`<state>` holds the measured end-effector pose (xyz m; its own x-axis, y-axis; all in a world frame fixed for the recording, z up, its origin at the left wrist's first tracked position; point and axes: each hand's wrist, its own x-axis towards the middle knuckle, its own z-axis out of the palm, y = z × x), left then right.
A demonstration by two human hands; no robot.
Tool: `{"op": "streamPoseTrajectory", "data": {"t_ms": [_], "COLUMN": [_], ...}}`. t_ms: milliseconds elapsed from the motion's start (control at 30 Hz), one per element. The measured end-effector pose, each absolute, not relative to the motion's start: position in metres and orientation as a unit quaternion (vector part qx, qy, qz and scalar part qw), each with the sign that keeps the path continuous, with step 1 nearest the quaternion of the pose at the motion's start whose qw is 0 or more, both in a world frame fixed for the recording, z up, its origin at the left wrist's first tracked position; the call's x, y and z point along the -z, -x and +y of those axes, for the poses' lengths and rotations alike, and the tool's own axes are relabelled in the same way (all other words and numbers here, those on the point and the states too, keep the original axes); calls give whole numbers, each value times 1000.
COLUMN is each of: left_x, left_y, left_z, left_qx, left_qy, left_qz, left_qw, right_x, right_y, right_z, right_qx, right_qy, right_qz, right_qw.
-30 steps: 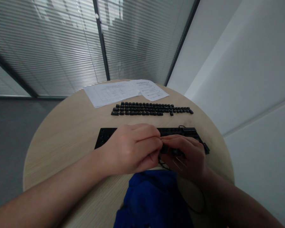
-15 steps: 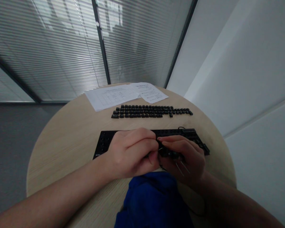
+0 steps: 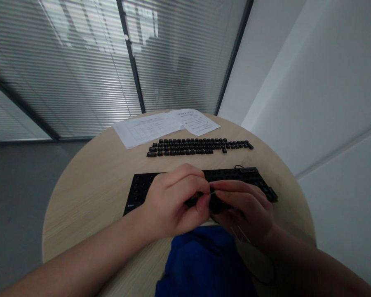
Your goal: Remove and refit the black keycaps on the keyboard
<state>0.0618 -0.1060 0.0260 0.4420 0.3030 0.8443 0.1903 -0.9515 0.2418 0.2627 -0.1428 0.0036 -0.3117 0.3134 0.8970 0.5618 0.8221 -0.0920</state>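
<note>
At the left, the bare black keyboard base [image 3: 137, 189] lies on the round surface [image 3: 89, 181], nearer me than the rows of loose keycaps [image 3: 198, 146] and the papers [image 3: 148, 128]. My left hand [image 3: 173, 204] curls over the base's middle, thumb and fingertips pinched on a small dark piece [image 3: 218, 204]. My right hand [image 3: 247, 210] closes on the same piece from the other side. I judge I'm partway through working it at the base's near edge. What comes next calls for a fine, steady grip, clear of the blue cloth [image 3: 204, 264] below.
</note>
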Motion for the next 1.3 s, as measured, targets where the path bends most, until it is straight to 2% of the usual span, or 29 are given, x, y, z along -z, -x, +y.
{"op": "streamPoseTrajectory", "data": {"t_ms": [133, 467, 933, 1133, 1300], "left_x": [-25, -25, -17, -13, -13], "left_y": [-58, -55, -68, -66, -63], "left_z": [-100, -95, -101, -96, -96], "left_qx": [-489, -417, -456, -436, -422], "left_qy": [-863, -900, -869, -877, -882], "left_qz": [121, 106, 178, 201, 205], "left_qw": [46, -74, 70, -1, -42], "right_x": [2, 6, 0, 6, 1], "right_y": [-264, -264, -250, -247, -247], "right_z": [-142, -141, -140, -136, -135], "right_qx": [109, 58, -37, -141, -180], "right_qy": [278, 310, 377, 410, 418], "right_qz": [-799, -783, -726, -682, -681], "right_qw": [522, 537, 574, 589, 574]}}
